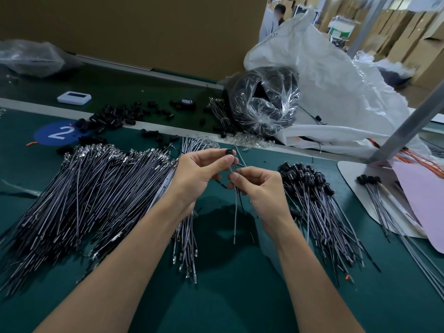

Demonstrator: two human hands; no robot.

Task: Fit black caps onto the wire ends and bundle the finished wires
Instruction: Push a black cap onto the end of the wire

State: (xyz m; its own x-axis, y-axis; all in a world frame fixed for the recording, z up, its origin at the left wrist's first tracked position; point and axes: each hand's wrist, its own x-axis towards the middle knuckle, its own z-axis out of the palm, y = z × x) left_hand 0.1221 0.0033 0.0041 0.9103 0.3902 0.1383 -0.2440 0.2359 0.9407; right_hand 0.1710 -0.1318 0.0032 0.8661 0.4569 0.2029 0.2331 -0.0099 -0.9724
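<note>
Between left fingers point(225, 160), cap point(230, 152), seemingly half-hidden.

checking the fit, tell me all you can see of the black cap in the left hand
The black cap is small, round and dark, plastic by its look. The left hand pinches it between thumb and forefinger. Thin wires hang below it, pinched by the right hand; whether they are seated in it cannot be told.

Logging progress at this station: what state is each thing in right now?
Small black plastic cap: pinched by left hand, at the wire tops.
Thin grey wires between the hands: pinched by right hand, hanging free.
Big fan of uncapped grey wires, left: loose on the green mat.
Pile of grey wires, right: black caps fitted, lying loose.
</note>
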